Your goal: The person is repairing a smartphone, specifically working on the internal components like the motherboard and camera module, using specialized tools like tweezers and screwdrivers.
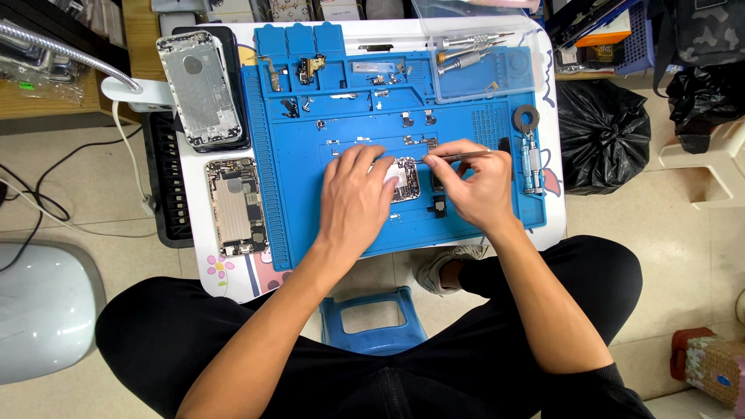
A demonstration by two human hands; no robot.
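Frame centre: tweezers (458,157) pinched in right hand (477,190), long axis horizontal, tip left toward small silvery circuit board (405,180); left hand (353,203) flat, pressing board.

The work mat (349,225) across the middle of the frame is bright blue, lying on a white table (225,275) with pink and yellow flower prints at its lower left corner. At the upper left, the phone shell (200,89) is silver-grey, and the opened phone (236,206) below it shows grey metal with dark parts. The bag (601,136) at the right is glossy black, the stool (372,322) at lower centre is blue, and the trousers (194,334) are black.
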